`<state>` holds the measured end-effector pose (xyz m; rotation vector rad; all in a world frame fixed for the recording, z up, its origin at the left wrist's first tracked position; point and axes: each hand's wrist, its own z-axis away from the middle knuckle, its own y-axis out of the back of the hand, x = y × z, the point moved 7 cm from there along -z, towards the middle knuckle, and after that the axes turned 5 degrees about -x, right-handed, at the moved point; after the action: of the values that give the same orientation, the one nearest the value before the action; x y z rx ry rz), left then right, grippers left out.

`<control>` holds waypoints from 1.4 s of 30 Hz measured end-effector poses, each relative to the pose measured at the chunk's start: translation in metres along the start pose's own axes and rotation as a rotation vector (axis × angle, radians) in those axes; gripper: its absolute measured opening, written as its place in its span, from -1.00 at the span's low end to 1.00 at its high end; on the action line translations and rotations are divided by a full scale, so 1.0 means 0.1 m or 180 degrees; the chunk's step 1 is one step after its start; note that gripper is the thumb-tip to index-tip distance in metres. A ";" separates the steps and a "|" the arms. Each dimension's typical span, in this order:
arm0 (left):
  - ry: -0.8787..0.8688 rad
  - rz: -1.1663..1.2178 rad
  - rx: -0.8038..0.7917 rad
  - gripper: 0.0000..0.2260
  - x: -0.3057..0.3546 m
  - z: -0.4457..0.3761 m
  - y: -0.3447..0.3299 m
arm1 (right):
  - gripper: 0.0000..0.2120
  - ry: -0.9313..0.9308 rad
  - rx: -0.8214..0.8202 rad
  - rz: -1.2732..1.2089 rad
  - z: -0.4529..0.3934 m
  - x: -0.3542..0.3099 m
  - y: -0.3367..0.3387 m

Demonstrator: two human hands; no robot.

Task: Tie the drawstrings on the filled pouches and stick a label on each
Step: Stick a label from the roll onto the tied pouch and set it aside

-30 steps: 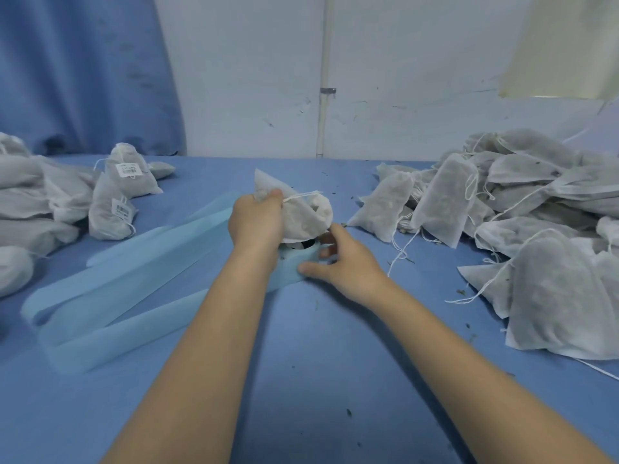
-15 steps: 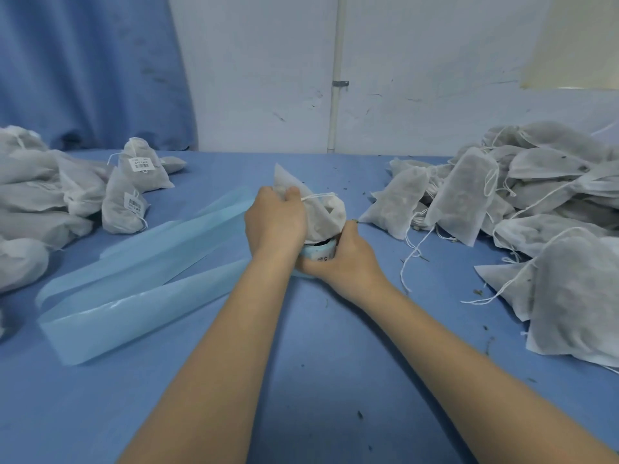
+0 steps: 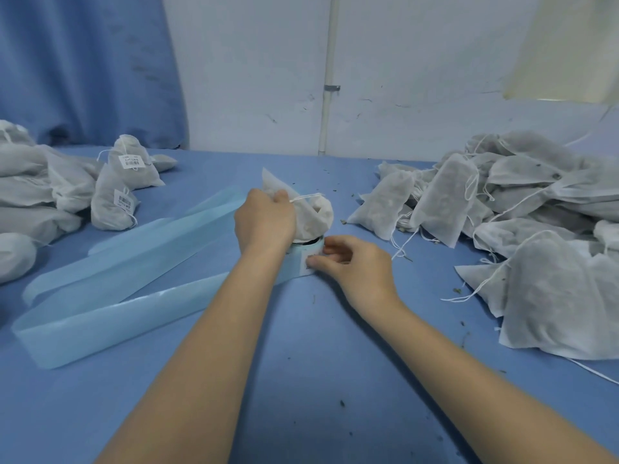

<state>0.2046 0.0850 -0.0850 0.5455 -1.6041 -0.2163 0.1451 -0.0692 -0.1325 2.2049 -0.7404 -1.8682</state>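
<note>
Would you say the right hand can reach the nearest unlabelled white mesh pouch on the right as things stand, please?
Probably yes: the right hand is pinching a white barcode label, but only bare blue tablecloth separates it from the white mesh pouch.

blue curtain (image 3: pixel 87 68), white wall pipe (image 3: pixel 330 75)

The left hand (image 3: pixel 264 222) was closed in a grip, forearm stretched forward. The right hand (image 3: pixel 351 262) pinched with thumb and curled fingers, just beside it.
</note>
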 end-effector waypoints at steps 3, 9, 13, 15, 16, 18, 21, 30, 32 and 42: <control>0.0011 0.0034 -0.0034 -0.69 -0.02 0.00 0.01 | -0.74 0.0030 0.0155 0.0092 0.00 -0.01 0.01; 0.0006 -0.0058 -0.0049 -0.70 -0.01 0.00 0.00 | -0.91 -0.0072 0.0375 0.0330 0.03 0.00 0.04; -0.0017 -0.0102 -0.0025 -0.70 0.01 0.01 -0.01 | -0.85 -0.0129 0.0432 0.0500 0.06 0.01 0.05; -0.0017 -0.0090 -0.0023 -0.70 0.00 0.02 -0.01 | -0.84 -0.0125 0.0419 0.0572 0.09 -0.01 0.05; -0.0010 -0.0071 -0.0022 -0.70 0.00 0.02 -0.01 | -0.84 -0.0098 0.0406 0.0624 0.10 -0.03 0.05; 0.0003 -0.0022 -0.0024 -0.70 0.00 0.03 -0.02 | -0.84 -0.0014 0.0350 0.0804 0.13 -0.08 0.03; -0.0023 -0.0002 -0.0027 -0.71 0.02 0.06 -0.05 | -0.83 0.0086 0.0271 0.1119 0.15 -0.15 -0.01; -0.0097 -0.0111 0.0004 -0.70 0.05 0.09 -0.07 | -0.83 0.0322 0.0339 0.1194 0.23 -0.21 -0.09; -0.0122 -0.0178 0.0008 -0.69 0.06 0.09 -0.07 | -0.85 0.0409 0.0342 0.1120 0.25 -0.21 -0.08; -0.0108 -0.0267 -0.0002 -0.69 0.06 0.09 -0.07 | -0.85 0.0673 -0.0104 0.0837 0.28 -0.24 -0.04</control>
<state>0.1977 0.0743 -0.0842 0.6123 -1.6155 -0.2901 0.1167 -0.0490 -0.1195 2.1222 -0.9006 -1.4877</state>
